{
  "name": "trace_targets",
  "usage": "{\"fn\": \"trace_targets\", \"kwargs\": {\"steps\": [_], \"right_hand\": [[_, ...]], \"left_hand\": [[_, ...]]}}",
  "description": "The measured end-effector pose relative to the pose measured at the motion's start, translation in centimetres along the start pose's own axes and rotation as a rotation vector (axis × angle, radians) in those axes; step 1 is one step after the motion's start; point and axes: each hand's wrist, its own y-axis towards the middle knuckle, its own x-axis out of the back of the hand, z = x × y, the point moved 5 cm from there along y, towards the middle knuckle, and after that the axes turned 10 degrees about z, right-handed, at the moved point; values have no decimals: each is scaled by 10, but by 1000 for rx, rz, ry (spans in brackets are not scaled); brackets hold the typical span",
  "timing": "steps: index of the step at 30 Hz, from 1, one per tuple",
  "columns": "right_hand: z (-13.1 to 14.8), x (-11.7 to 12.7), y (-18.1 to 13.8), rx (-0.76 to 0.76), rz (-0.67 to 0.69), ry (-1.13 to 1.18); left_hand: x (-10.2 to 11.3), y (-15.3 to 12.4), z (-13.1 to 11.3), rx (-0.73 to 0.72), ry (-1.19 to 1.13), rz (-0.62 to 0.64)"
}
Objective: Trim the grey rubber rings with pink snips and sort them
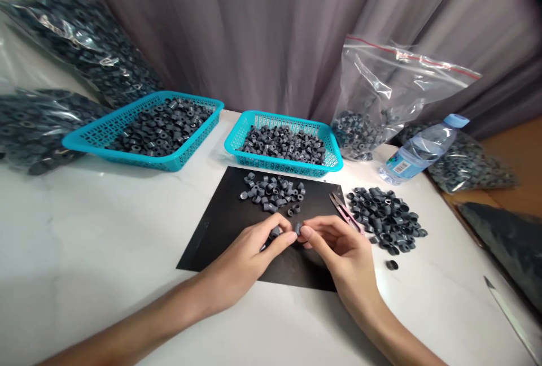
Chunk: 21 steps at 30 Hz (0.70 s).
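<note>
Both hands meet over a black mat (220, 230) on the white table. My right hand (339, 244) pinches a small grey rubber ring (298, 228) between thumb and forefinger. My left hand (254, 247) is curled, its fingertips touching the same ring, with another grey ring (274, 234) tucked under its fingers. A small pile of grey rings (273, 191) lies on the mat just beyond the hands. Pink-handled snips (345, 212) lie beside my right hand.
A larger heap of rings (387, 219) sits right of the mat. Two teal baskets (105, 139) (237, 134) of rings stand behind. Clear bags of rings (381, 100) (84, 49), a water bottle (423, 148) and a blade (508, 315) at the right edge surround the work area.
</note>
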Motion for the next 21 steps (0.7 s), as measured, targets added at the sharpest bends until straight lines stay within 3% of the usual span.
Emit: {"fn": "trace_targets", "kwargs": {"steps": [6, 11, 21], "right_hand": [[5, -8, -1, 59, 116, -185], [8, -10, -3, 85, 125, -288], [5, -8, -3, 6, 128, -282]], "left_hand": [[-3, -2, 0, 7, 96, -21], [-4, -2, -2, -11, 134, -15], [-9, -1, 6, -8, 148, 16]]}}
